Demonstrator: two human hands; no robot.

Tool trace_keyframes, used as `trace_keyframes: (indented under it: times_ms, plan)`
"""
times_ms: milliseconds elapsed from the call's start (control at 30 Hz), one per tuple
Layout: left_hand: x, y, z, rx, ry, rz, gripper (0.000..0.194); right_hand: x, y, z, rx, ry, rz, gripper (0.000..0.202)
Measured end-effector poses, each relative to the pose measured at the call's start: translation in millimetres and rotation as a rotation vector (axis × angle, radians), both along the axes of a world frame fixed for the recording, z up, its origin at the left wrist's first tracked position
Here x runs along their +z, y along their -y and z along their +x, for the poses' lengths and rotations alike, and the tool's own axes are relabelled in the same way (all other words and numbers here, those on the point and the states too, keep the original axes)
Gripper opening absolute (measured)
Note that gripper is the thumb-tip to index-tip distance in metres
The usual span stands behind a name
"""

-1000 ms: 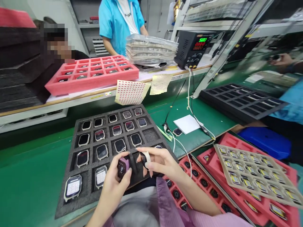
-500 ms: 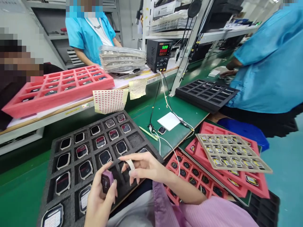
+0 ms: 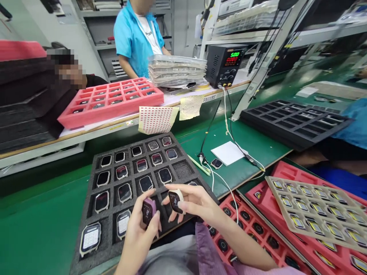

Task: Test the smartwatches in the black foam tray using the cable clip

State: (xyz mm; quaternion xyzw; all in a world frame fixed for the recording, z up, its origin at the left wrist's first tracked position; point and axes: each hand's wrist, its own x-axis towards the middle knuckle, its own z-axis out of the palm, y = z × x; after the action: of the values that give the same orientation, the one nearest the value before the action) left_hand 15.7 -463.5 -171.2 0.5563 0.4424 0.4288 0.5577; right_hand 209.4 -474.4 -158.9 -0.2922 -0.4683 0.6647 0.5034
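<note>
My left hand (image 3: 140, 219) grips a purple-cased smartwatch (image 3: 148, 211) between thumb and fingers, its dark screen lit with small marks. Close beside it, my right hand (image 3: 193, 200) pinches a second smartwatch, a white-cased one (image 3: 175, 201), with its dark face turned toward me. The two watches are held apart. Both hands hover over the near right part of a dark grey foam tray (image 3: 83, 208), where rows of square watch bodies sit in cut-out pockets. One watch with a bright white screen (image 3: 91, 238) lies in the tray's near left corner.
On the green bench lie a white paper pad (image 3: 229, 152), a loose watch (image 3: 216, 163) and cables. A power supply (image 3: 225, 65) and a red foam tray (image 3: 111, 100) stand on the ledge. Red trays and a beige tray (image 3: 318, 208) are stacked at right. A co-worker (image 3: 137, 38) stands opposite.
My view has swung left, so things appear further right. The right-hand watch has turned from edge-on to show its screen. The co-worker at the right has mostly left view.
</note>
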Motion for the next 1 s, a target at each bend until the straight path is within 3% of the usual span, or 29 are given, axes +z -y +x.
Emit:
trace_keyframes:
  times_ms: [133,300,500,1000]
  plan:
    - [3.9,-5,1,-0.084,0.213,-0.129,0.06,1.8,-3,0,-0.008,-0.026,-0.097,0.055]
    - [4.6,-12,-6,-0.164,0.383,-0.223,0.048,6.4,-6,1,-0.046,-0.029,-0.167,0.051]
    - [6.4,-14,-14,-0.189,0.317,-0.256,0.046,1.6,-6,-2,-0.074,-0.017,-0.165,0.061]
    - [10.2,-12,-14,-0.235,0.237,-0.197,0.037,4.9,-1,-6,-0.146,0.107,-0.125,0.053]
